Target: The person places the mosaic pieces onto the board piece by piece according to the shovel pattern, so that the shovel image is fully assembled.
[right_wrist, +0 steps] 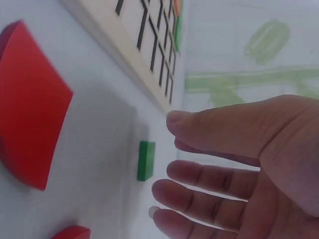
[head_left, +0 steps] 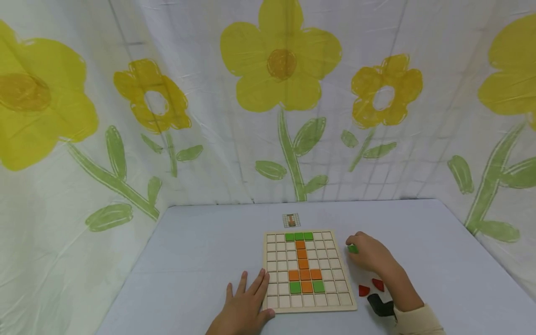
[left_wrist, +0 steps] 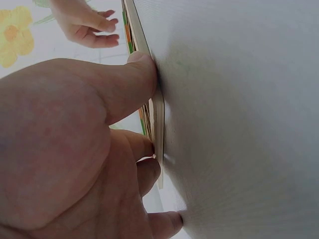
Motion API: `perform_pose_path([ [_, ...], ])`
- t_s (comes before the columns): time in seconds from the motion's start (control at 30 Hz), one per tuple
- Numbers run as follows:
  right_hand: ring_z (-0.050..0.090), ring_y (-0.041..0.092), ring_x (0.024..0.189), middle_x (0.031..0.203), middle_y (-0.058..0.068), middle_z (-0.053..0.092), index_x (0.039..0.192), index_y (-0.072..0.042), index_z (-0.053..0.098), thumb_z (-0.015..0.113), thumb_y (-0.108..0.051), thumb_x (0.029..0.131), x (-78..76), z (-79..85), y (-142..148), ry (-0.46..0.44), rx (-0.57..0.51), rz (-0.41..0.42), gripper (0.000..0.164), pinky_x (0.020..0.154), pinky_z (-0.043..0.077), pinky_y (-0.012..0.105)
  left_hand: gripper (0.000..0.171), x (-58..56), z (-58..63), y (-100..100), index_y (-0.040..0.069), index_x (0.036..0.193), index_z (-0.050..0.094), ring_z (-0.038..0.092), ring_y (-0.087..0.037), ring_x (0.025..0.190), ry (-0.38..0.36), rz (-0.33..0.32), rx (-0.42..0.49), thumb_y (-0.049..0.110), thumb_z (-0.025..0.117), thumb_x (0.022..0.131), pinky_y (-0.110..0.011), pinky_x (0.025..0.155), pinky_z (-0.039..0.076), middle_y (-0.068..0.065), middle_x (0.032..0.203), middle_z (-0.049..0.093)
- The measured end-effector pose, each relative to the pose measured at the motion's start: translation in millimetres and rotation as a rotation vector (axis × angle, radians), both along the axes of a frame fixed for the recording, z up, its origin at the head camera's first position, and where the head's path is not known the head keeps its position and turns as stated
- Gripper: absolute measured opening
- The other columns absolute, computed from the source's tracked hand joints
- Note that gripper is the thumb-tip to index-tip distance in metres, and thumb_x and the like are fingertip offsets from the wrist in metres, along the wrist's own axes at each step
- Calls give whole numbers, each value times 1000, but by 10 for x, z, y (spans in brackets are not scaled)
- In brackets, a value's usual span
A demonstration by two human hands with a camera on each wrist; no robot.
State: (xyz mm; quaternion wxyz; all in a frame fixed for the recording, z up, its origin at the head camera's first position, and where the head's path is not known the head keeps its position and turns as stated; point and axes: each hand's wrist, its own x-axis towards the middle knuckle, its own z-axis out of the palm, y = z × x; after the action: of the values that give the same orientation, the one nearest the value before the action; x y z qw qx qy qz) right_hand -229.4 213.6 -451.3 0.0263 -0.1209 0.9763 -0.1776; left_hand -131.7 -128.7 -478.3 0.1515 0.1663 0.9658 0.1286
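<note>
A square wooden grid board (head_left: 297, 301) lies on the table with orange tiles (head_left: 302, 254) and green tiles (head_left: 299, 236) set in its cells. Against its left edge and near corner rests my left hand (head_left: 244, 307), fingers spread, thumb at the near edge. Right of the board, my right hand (head_left: 370, 253) hovers close over a loose green tile (right_wrist: 146, 161). In the right wrist view that tile lies flat on the table, apart from my fingertips, and nothing sits between thumb and fingers.
Two red quarter-round pieces (head_left: 364, 291) lie right of the board, close to my right forearm. A dark thing (head_left: 380, 305) is at that wrist. Beyond the board's far edge lies a small pattern card (head_left: 291, 220). A flowered curtain (head_left: 234, 139) hangs behind the table.
</note>
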Motion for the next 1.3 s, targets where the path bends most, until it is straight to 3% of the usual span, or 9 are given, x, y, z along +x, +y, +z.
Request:
perform_pose_path([
  [0.3,61,23,84,95,9,64,103,1,74,74,-4,84,-48,-69,66,-26,24,4,19,76,53,46,86,7,23,16,10,158,32,18,-55,144,5,-2,0,57,62,92,-83,98,18,-9,164,25],
  [0.53,60,23,83,95,9,62,104,0,72,76,-5,83,-51,-93,81,-9,28,-18,22,76,53,47,86,14,38,31,10,158,33,18,-54,144,2,10,6,57,62,91,-82,99,18,-8,164,26],
  [0.73,58,21,77,86,5,62,92,-5,71,75,-3,82,-48,-112,68,-4,42,-19,10,71,52,44,87,15,29,24,10,158,33,18,-54,144,8,7,11,57,62,91,-82,98,18,-8,164,26],
  [1.03,50,17,67,80,2,60,80,-7,67,73,1,82,40,-110,-30,-6,56,-34,10,59,47,35,87,13,21,23,10,158,33,17,-54,144,0,17,6,57,63,91,-82,99,17,-8,164,26],
  [1.3,51,16,68,78,1,56,81,-7,68,74,-2,84,158,-120,-79,-32,85,-42,8,61,49,36,88,2,16,12,11,158,32,17,-54,144,-9,19,5,58,63,91,-83,98,16,-8,164,24],
])
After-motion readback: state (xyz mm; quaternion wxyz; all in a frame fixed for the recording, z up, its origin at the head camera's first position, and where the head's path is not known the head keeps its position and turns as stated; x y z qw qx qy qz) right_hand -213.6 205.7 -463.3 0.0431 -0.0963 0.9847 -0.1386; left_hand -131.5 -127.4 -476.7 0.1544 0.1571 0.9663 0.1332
